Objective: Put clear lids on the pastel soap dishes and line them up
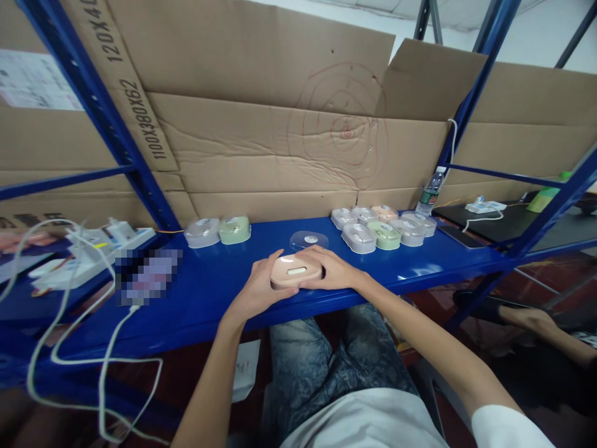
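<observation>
A peach-coloured rounded plastic box (pixel 295 272) with a small white bar on its top is held near the front edge of the blue shelf. My left hand (pixel 255 286) wraps its left end, thumb at the near side and fingers behind. On the opposite end, my right hand (pixel 332 269) grips it the same way, fingers over the far edge. Just beyond the box a clear oval plastic lid (pixel 308 239) lies on the shelf. The underside of the box is hidden.
Similar boxes under clear lids stand at the right: a green one (pixel 385 235), a peach one (pixel 384 213) and several pale ones. A pale box (pixel 202 233) and a green box (pixel 235 230) sit left. A water bottle (pixel 430 193), white power strip (pixel 93 255) and loose white cable (pixel 103 373) flank the shelf.
</observation>
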A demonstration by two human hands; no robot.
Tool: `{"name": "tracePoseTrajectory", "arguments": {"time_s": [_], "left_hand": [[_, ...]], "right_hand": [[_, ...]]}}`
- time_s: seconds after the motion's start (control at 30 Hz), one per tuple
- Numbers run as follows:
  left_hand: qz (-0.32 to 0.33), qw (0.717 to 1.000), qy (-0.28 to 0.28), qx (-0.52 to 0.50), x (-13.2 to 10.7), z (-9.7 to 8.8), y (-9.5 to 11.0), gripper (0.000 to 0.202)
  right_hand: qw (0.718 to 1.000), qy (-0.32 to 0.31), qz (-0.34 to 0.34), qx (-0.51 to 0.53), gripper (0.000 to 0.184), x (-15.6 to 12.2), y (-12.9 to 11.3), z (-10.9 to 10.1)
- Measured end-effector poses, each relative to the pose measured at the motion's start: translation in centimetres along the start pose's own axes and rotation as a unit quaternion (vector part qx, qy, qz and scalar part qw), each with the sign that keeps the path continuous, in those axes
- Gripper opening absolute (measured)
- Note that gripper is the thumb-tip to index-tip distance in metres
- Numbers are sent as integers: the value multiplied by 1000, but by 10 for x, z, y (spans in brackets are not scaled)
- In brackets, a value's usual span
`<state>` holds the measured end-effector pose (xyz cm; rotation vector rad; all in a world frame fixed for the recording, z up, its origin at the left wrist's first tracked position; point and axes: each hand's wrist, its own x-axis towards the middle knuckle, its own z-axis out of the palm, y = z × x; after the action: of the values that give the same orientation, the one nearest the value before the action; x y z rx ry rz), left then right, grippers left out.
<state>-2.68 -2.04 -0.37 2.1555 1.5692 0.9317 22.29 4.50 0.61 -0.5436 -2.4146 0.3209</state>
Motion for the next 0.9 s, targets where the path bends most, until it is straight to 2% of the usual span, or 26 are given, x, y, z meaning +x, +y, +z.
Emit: {"name": "tracePoseTrajectory", "arguments": {"time_s": [0.13,0.3,0.53,0.73,0.9], "left_hand": [[-6,1000,-2,-3,0,0,-1,99],[-14,1000,-7,-2,0,0,0,101],[-25,1000,-4,-5,2,0,3,105],[-38,999,12,-9,3,2,0,114],[-10,1000,5,-15,4,1,3,110]], "right_hand": [[999,-34,0,-16,81,1,-1,1],[999,-33,-9,-1,75,3,2,0],[999,-13,31,41,67,3,5,1],[995,38,63,73,54,3,8,1],[981,118,111,105,48,2,10,2]]}}
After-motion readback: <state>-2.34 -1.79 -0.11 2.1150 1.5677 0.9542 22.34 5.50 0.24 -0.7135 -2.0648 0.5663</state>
